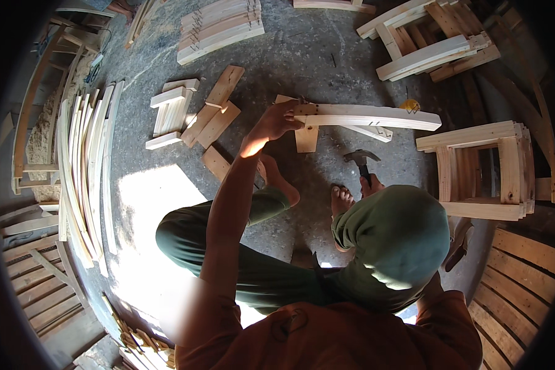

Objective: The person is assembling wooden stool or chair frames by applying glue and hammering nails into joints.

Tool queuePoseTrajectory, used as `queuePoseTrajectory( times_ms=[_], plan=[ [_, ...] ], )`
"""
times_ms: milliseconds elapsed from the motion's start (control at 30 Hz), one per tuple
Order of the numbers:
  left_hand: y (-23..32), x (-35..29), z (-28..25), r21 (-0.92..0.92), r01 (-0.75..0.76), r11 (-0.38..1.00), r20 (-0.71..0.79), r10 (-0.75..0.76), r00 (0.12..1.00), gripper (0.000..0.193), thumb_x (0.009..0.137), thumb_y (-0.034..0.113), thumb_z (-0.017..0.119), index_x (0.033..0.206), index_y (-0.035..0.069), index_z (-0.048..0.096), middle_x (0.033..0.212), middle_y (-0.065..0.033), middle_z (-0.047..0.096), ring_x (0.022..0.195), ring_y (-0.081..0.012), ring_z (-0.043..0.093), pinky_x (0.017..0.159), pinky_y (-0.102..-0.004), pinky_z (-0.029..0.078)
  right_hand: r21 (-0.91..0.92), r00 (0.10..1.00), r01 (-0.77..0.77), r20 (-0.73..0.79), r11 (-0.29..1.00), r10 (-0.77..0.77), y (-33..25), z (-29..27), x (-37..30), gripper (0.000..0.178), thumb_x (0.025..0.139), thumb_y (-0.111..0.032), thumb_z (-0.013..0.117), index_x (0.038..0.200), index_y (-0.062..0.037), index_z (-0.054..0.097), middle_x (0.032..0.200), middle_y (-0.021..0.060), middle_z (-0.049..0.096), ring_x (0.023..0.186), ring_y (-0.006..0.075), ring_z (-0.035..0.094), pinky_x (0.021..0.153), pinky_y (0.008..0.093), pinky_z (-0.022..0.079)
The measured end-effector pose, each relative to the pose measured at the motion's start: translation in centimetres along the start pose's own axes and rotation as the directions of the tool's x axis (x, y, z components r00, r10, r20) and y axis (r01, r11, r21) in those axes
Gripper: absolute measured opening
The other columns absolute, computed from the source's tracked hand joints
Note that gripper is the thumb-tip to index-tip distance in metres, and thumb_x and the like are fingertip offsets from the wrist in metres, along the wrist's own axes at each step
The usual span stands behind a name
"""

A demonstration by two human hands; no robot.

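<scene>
From the head camera, a person is sitting low over a gray floor [327, 61]. The left hand [276, 121] is closing on the left end of a long pale board [376, 116]. That end is lying across a short board [307, 140], in front of the person, and the other end is pointing right. A second pale board [371, 132] is peeking out from under the long one. The right hand [371, 185] is gripping the handle of a hammer [362, 158], and the hammer's head is staying just apart from the boards. A yellow round thing [409, 105] is sitting just behind the long board. Wooden frames [478, 206] are standing on the right, and long sticks [83, 179] are lying on the left.
</scene>
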State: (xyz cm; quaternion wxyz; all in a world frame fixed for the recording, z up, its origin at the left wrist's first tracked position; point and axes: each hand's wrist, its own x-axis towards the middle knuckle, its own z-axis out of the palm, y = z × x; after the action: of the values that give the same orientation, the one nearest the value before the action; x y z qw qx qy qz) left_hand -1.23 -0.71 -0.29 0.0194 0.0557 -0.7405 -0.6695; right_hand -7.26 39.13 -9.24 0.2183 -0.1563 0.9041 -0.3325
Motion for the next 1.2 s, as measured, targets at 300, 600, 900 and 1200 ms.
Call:
queuePoseTrajectory(
  times_ms=[300, 600, 900, 1200],
  plan=[
    [0.2, 0.4, -0.5, 0.039, 0.067, 0.997, -0.038, -0.065, 0.997, 0.056, 0.082, 0.002, 0.077, 0.131, -0.004, 0.052, 0.118, -0.0109, 0.066, 0.113, -0.0202, 0.061, 0.096, -0.0336, 0.052, 0.056, 0.915, 0.359, -0.216, 0.932, -0.340, -11.0, -5.6, -0.1, 0.022, 0.097, -0.026, 0.061, 0.099, -0.0052, 0.054, 0.070, 0.0203, 0.062, 0.065, 0.0454, 0.063, 0.054, 0.0493, 0.046],
    [0.1, -0.2, -0.2, -0.082, 0.001, 0.997, -0.013, -0.002, 1.000, 0.056, 0.083, 0.001, 0.076, 0.133, -0.002, 0.051, 0.121, -0.0101, 0.064, 0.112, -0.0194, 0.061, 0.096, -0.0339, 0.053, -0.124, 0.777, 0.629, 0.090, 0.767, -0.623, -30.6, -11.6, 4.8, 0.032, 0.100, -0.030, 0.055, 0.103, 0.0015, 0.051, 0.063, 0.0242, 0.062, 0.063, 0.0486, 0.063, 0.056, 0.0552, 0.049],
    [-2.6, -0.3, -0.6, -0.037, -0.046, 0.998, -0.058, 0.044, 0.997, 0.063, 0.082, 0.001, 0.076, 0.138, 0.001, 0.048, 0.120, -0.0095, 0.065, 0.112, -0.0195, 0.062, 0.095, -0.0330, 0.053, -0.312, 0.702, 0.708, 0.219, 0.633, -0.677, -32.5, -10.9, 5.9, 0.031, 0.100, -0.030, 0.053, 0.100, 0.0011, 0.051, 0.064, 0.0263, 0.063, 0.064, 0.0486, 0.064, 0.058, 0.0550, 0.052],
    [-1.9, -0.1, -1.2, 0.048, 0.006, 0.999, -0.070, -0.002, 0.998, 0.057, 0.081, 0.002, 0.076, 0.132, 0.001, 0.053, 0.117, -0.0111, 0.068, 0.112, -0.0200, 0.063, 0.097, -0.0354, 0.051, -0.321, 0.709, 0.705, 0.283, 0.633, -0.646, -30.0, -8.6, 6.0, 0.028, 0.100, -0.028, 0.052, 0.099, -0.0006, 0.048, 0.063, 0.0254, 0.063, 0.062, 0.0481, 0.065, 0.057, 0.0565, 0.051]
  ],
)
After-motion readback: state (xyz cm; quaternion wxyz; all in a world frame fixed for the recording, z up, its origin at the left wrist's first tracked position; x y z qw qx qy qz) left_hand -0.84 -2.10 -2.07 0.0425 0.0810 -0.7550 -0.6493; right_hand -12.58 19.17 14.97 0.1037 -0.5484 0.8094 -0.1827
